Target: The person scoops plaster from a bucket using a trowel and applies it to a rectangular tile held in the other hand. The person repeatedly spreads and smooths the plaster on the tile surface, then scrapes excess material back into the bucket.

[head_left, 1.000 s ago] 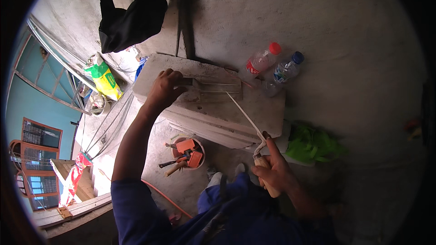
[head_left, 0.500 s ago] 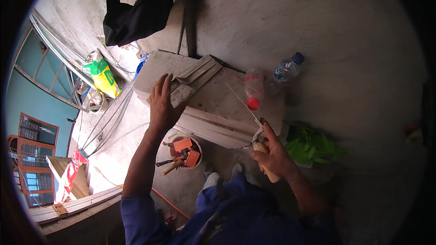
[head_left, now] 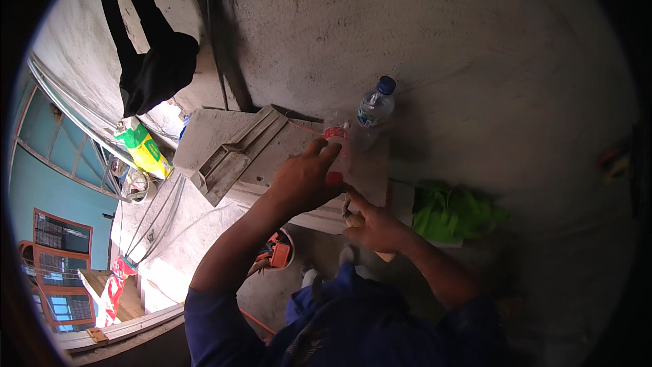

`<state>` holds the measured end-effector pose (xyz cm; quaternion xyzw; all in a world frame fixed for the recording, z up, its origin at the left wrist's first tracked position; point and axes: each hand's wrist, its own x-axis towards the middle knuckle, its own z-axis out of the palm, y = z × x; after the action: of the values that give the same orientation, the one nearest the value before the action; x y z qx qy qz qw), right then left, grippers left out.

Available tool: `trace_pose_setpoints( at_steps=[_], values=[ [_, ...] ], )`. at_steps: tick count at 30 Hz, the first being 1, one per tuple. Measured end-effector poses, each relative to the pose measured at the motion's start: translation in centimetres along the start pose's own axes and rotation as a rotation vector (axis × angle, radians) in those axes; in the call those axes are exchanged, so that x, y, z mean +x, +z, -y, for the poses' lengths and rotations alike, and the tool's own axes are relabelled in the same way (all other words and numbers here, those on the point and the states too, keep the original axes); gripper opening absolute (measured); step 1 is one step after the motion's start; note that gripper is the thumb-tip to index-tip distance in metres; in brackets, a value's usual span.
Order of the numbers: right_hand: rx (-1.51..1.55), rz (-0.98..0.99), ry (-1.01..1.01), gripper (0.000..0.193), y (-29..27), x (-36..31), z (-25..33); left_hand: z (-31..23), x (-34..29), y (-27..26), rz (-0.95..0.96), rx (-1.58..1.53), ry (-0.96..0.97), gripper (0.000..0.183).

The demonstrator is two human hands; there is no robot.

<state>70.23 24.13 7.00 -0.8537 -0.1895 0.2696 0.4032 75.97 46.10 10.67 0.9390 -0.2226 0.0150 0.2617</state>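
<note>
My right hand (head_left: 380, 228) is closed around the wooden handle of a trowel (head_left: 355, 220). The trowel's metal neck rises past my index finger, and its blade is hidden behind my left hand. Fingers apart, my left hand (head_left: 305, 178) is just over a clear plastic bottle with a red cap (head_left: 334, 177), partly covering it; whether it touches the bottle or the blade I cannot make out. Behind stands a clear bottle with a blue cap (head_left: 376, 105). A long grey channelled piece (head_left: 248, 146) lies across the dusty block-like surface (head_left: 204, 129) left of my hand.
Below my left forearm sits a bucket (head_left: 291, 253) holding orange-and-wood tools. Green bag-like material (head_left: 455, 214) lies at right. Rough plaster wall (head_left: 407, 20) rises behind, with a black bag (head_left: 159, 64) hanging at upper left. A green-yellow sack (head_left: 146, 149) stands far left.
My left hand has moved right, from beside the grey piece to over the red-capped bottle. My right hand has drawn left with the trowel. The grey piece now lies farther left and is turned.
</note>
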Motion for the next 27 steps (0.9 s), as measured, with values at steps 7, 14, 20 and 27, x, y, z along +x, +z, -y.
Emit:
trace_pose_setpoints(
  at_steps=[7,14,20,27],
  values=[
    [-0.005,0.216,0.001,0.094,-1.2,-1.5,-2.7,1.4,-0.6,-1.5,-0.325,-0.068,-0.121,0.045],
    [0.074,0.304,-0.025,0.093,-3.9,-3.7,-4.8,-1.2,7.9,-5.3,-0.421,0.015,-0.145,0.042],
    [0.097,0.262,0.060,0.096,-4.9,-6.0,-6.5,-0.7,11.2,-5.2,-0.348,0.079,-0.173,0.048],
    [0.178,0.103,0.008,0.098,-3.0,-6.8,-7.5,-0.6,10.5,-7.0,-0.218,0.042,-0.198,0.056]
  ],
)
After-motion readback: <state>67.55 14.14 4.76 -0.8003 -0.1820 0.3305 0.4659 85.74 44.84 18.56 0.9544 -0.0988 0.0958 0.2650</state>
